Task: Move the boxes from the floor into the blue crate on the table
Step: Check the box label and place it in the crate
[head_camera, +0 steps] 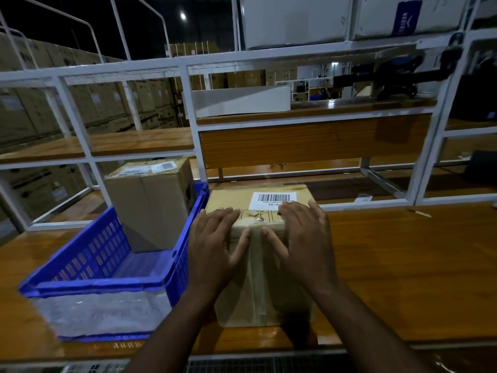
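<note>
A taped cardboard box (258,286) with a barcode label stands on the wooden table (403,265), just right of the blue crate (107,267). My left hand (215,246) lies over the box's near top edge on the left, fingers spread flat. My right hand (304,238) lies the same way on the right, fingertips near the label. Both hands press on the box; neither is curled round it. A second cardboard box (150,203) stands upright inside the crate at its far end.
A white metal shelf frame (188,103) with wooden shelves rises behind the table. A white tray (242,100) sits on a shelf. Stacked cartons (40,109) fill the left background. A metal grate (255,364) runs below the table's front edge.
</note>
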`<move>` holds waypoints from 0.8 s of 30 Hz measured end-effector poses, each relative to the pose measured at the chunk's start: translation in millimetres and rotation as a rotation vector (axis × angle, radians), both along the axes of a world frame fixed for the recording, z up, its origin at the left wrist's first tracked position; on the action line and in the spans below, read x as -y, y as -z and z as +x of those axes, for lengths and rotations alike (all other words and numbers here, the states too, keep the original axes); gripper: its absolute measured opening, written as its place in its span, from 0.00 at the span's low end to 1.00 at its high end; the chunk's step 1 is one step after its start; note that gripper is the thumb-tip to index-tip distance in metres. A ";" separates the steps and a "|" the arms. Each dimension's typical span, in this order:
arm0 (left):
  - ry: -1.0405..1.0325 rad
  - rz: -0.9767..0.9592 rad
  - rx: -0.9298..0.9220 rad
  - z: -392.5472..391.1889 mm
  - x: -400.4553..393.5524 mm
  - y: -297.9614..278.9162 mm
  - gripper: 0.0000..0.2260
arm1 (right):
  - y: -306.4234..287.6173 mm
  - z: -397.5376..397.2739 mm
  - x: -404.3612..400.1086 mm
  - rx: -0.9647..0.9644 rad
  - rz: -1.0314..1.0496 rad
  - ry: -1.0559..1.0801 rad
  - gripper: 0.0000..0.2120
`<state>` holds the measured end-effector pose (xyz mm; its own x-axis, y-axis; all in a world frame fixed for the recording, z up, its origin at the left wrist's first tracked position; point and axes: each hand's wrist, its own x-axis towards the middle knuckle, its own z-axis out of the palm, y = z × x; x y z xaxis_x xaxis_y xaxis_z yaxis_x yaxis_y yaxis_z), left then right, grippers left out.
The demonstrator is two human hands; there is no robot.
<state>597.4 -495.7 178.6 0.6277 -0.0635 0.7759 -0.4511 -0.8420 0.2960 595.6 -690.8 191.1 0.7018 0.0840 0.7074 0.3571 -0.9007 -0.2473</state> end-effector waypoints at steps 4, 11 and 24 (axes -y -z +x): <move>-0.022 0.012 0.035 6.3 -0.3 0.6 0.22 | -2.0 6.2 0.5 0.032 0.035 -0.011 0.29; -0.047 0.124 0.051 13.1 2.9 -26.6 0.21 | -17.1 12.2 3.6 0.025 -0.026 0.033 0.30; -0.083 0.179 0.007 18.1 -7.1 -27.3 0.26 | -16.4 29.3 18.8 0.022 0.028 0.059 0.29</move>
